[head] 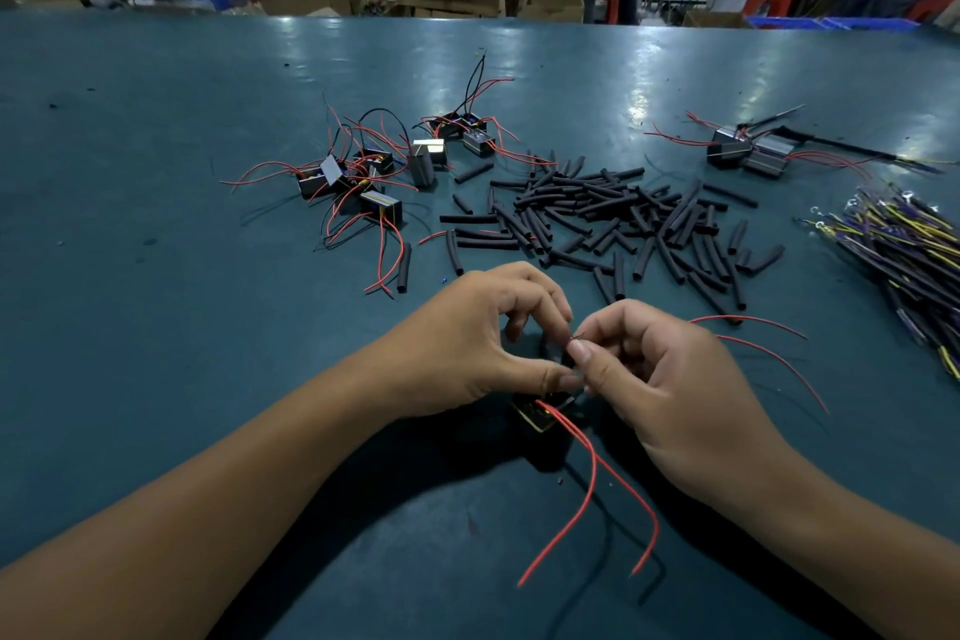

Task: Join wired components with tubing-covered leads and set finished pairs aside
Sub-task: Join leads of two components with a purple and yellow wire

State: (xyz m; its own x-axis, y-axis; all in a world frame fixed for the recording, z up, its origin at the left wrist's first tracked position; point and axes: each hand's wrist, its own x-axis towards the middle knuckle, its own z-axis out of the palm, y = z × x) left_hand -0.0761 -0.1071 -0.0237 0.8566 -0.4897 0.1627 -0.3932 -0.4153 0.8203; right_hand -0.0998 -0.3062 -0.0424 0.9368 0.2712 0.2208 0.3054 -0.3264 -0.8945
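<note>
Sitting low between the person's two hands, near the front edge of the table, the small black component looks light and rigid, a block that should be steadied by its body, not lifted by its wires. Its red leads trail toward the camera and look thin, limp and springy; they likely slip unless pinched close to their bare tips. The left hand has its thumb and curled fingers closed on something just above the block, and the right hand pinches a fine wire end at the same spot, thumb and forefinger tight. What exactly meets there is too small to tell. Further out lies a heap of black tubing pieces, soft and light by the look, best taken one at a time mid-length. Left of the heap sit unjoined components; far right, finished pairs and a bundle of terminal wires.
</note>
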